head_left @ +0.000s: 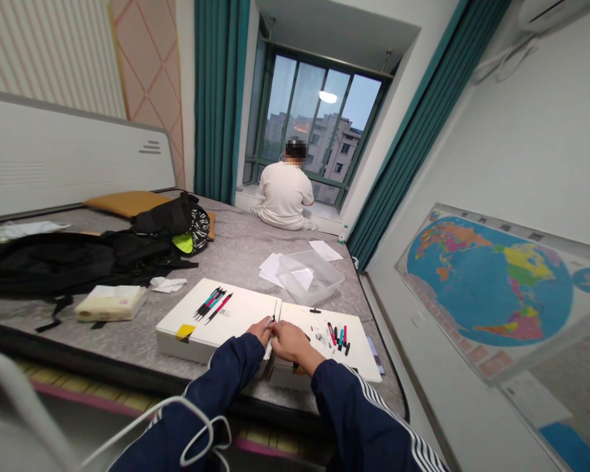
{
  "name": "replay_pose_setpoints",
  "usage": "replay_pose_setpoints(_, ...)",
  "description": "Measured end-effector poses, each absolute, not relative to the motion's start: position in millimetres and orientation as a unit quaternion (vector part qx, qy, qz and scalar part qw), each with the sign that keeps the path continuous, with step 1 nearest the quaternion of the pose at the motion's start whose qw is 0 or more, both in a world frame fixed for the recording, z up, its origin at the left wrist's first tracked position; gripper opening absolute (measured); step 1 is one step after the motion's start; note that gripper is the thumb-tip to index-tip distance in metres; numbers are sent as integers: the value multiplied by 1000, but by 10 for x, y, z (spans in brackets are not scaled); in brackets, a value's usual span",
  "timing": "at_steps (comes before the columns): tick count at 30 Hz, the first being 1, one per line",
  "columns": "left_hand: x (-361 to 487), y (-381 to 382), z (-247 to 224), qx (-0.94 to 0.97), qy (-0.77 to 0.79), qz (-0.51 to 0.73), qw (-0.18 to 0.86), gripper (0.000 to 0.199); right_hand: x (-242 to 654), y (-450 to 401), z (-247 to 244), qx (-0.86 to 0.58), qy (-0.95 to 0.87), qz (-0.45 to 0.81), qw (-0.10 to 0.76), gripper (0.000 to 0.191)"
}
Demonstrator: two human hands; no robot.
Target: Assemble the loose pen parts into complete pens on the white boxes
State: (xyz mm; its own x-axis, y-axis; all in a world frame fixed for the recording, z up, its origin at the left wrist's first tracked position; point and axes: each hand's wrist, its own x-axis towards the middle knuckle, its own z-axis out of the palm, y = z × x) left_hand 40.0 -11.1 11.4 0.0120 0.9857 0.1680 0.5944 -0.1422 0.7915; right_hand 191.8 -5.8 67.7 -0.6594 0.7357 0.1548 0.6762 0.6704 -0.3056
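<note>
Over the seam between two white boxes, my left hand and my right hand meet, both with fingers closed on a slender, pale pen part. A dark tip shows above the fingers; the rest is hidden. On the left white box lie several assembled pens in a row, in black, blue and red. The right white box carries several loose coloured pen barrels, with small pen pieces scattered beside them. A short black piece lies near its far edge.
Behind the boxes stands a clear plastic bin among white papers. A tissue pack and black backpack lie to the left. A phone rests at the right. A person sits by the window. A white cable crosses my left sleeve.
</note>
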Motion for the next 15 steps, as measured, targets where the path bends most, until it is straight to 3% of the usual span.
replay_pose_setpoints(7,383,-158,176,673,577,373,275,31,1774,-48,690,-465,-705,352,403,17)
replay_pose_setpoints(11,394,-183,238,675,578,365,278,30,1792,-61,745,-436,-702,383,413,17)
replay_pose_setpoints(15,393,-181,241,683,583,343,276,27,1821,-60,803,-428,-781,275,362,19)
